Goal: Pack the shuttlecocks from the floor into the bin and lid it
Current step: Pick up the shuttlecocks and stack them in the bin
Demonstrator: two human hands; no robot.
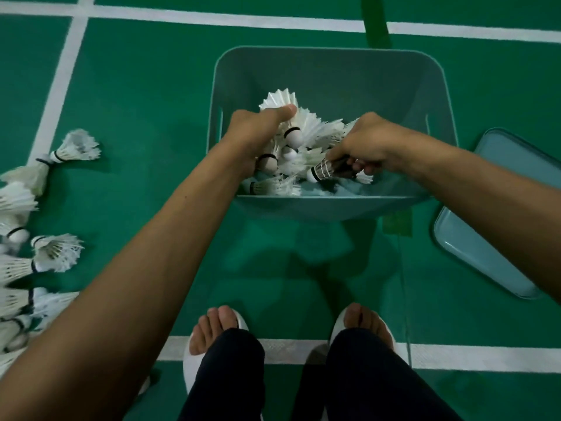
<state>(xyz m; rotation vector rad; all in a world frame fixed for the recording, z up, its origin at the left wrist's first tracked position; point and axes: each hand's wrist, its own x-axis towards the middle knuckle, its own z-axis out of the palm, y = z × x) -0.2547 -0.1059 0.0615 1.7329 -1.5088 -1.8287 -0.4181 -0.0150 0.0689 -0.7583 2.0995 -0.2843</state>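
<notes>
Inside the teal rectangular plastic bin point(334, 71), the left hand point(258, 132) is curling its grip round several white feathered shuttlecocks point(306, 123), and the right hand point(364, 144) is pinching another. More are lying on the green floor point(151, 117). Featherlight and crushable, they are probably safest held by the cork bases point(294, 138).

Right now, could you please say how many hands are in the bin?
2: the left hand grips shuttlecocks, the right hand pinches one shuttlecock, both inside the bin.

Head camera looks steeply down, close above the bin point(334, 208).
</notes>
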